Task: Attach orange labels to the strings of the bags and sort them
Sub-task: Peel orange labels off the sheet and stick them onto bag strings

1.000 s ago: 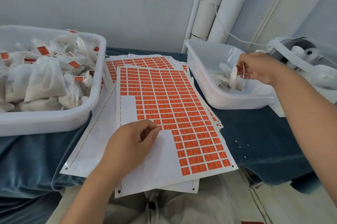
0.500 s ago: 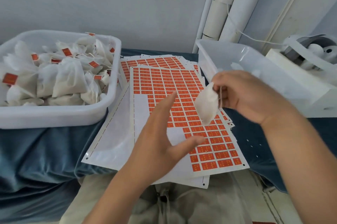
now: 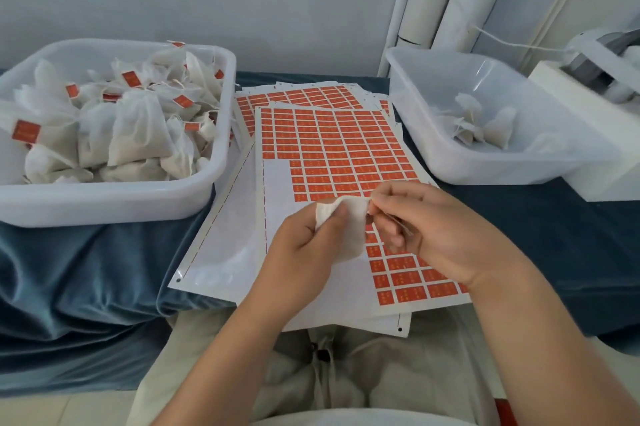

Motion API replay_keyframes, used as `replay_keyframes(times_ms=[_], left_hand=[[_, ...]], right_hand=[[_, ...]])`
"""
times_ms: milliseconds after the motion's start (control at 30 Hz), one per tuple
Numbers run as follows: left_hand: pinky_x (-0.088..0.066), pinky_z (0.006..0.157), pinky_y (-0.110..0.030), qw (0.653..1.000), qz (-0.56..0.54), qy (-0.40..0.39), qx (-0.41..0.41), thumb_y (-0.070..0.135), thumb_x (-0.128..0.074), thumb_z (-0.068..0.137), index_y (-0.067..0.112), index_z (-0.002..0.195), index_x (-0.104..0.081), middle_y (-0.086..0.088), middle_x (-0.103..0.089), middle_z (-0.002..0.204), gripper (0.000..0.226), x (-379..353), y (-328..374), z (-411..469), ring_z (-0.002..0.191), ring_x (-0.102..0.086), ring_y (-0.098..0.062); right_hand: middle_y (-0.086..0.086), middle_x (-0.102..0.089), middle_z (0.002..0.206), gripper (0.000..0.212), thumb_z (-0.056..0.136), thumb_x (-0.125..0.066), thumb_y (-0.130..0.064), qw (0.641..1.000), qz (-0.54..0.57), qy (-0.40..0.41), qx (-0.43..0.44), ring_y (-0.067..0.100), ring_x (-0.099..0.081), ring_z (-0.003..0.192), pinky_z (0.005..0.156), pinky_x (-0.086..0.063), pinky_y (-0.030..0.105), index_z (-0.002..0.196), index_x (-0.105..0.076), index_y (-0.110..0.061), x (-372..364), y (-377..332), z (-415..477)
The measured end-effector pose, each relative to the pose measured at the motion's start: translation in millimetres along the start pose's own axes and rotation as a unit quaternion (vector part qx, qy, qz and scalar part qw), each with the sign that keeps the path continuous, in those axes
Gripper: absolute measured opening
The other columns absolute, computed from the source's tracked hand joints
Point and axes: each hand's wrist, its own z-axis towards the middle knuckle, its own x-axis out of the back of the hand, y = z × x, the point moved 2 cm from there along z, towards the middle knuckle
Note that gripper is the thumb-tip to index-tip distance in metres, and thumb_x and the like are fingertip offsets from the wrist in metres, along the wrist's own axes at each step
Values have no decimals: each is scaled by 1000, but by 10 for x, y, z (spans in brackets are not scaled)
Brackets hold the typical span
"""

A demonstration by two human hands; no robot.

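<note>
- Your left hand [image 3: 304, 245] sat at the lower centre of the frame. Its grip was closed on the left end of a white bag [image 3: 349, 235], with the fingers curled round the cloth.
- Your right hand [image 3: 433, 235] was just right of it. Its grip was narrow, the thumb and forefinger pinching the bag's upper right corner.
- Thin strands showed under those fingers, but they were too blurred to tell whether they were the bag's string.
- The bag was held between both hands, over the lower part of the top label sheet [image 3: 339, 148].
- That sheet lay mid-frame on the blue-covered worktop [image 3: 86, 269]. Orange labels filled most of it, and its lower left was bare white backing.
- More sheets were stacked beneath it, fanned out toward the top and left.
- The left tub [image 3: 121, 204], in the upper left of the frame, was heaped with labelled bags [image 3: 138, 127] carrying orange tags.
- The right tub [image 3: 485, 176], in the upper right, held a few plain white bags [image 3: 485, 127] near its far side.
- A white machine [image 3: 588, 89] stood at the right edge, just beside that tub.
</note>
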Motion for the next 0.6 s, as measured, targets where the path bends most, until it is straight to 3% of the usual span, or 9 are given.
replay_keyframes(times_ms=[100,267,400,467,533,600], left_hand=[[-51,66,-5,1000,-5,8,19,51,-45,107,58,102,-67,31,-72,105,24,10,-8,5,100,-66,12],[-53,65,-10,1000,14,4,-10,59,-56,96,42,95,-70,14,-72,90,22,9,25,32,87,-69,-4],[-49,61,-9,999,4,40,8,46,-51,107,30,89,-68,12,-67,79,29,72,41,45,73,-64,0],[-53,66,-14,999,10,31,28,47,-45,109,27,88,-68,10,-71,87,37,96,37,43,79,-65,-1],[-57,74,-29,999,-5,8,45,46,-43,110,25,83,-65,8,-70,83,41,84,39,39,77,-63,-6],[-56,68,-30,999,0,-6,46,49,-50,107,29,79,-63,13,-65,77,36,84,53,42,71,-60,-3]], right_hand=[[-2,-50,63,36,106,-53,-31,1000,-7,-17,-9,12,-44,57,59,-46,23,75,-70,-28,-32,30,10],[-7,-43,56,36,98,-52,-28,1000,8,-3,-13,8,-35,49,50,-36,21,63,-63,-30,-131,87,38],[-6,-38,57,34,100,-51,-21,993,117,-21,5,10,-31,49,48,-34,21,67,-58,-23,-159,107,52],[-4,-34,58,33,103,-49,-19,988,152,-29,2,12,-28,49,48,-32,22,71,-51,-18,-145,119,65],[-3,-31,60,33,105,-47,-19,987,158,-39,-6,13,-26,50,48,-31,23,72,-45,-18,-139,140,82],[-2,-28,61,33,101,-47,-21,985,165,-40,-13,14,-23,51,49,-30,25,69,-38,-18,-142,169,91]])
